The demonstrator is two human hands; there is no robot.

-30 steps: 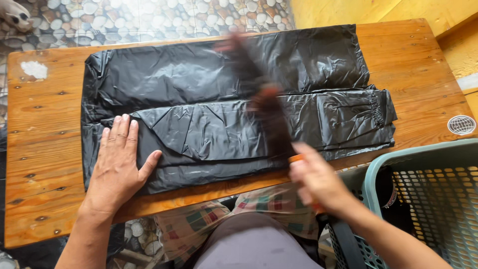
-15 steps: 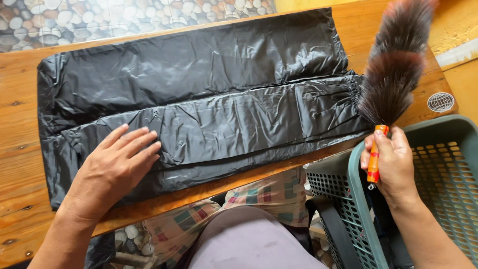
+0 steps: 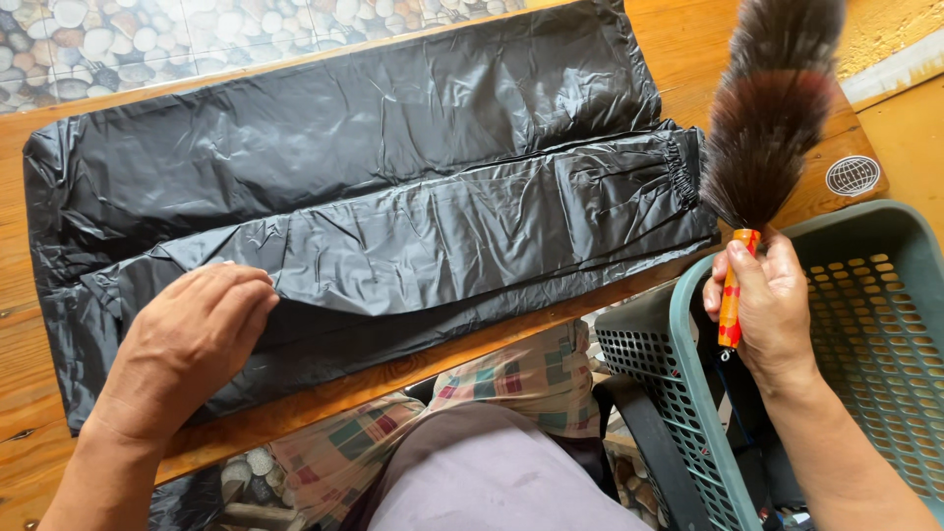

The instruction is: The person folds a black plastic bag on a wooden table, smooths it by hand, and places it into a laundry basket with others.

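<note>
Duster [image 3: 762, 118] upright in the clenched right hand [image 3: 767, 305], above the basket [image 3: 885, 324] (clear of the cloth); left hand [image 3: 192, 339], fingers together, lies flat on black trousers [image 3: 393, 197], pinning them to the table [image 3: 29, 393].

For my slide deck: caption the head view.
Left hand presses black plastic trousers on a wooden table; right hand holds a feather duster.

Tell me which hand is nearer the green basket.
Right. The right hand holds a feather duster over the green basket; the left hand rests on black plastic, far across.
</note>
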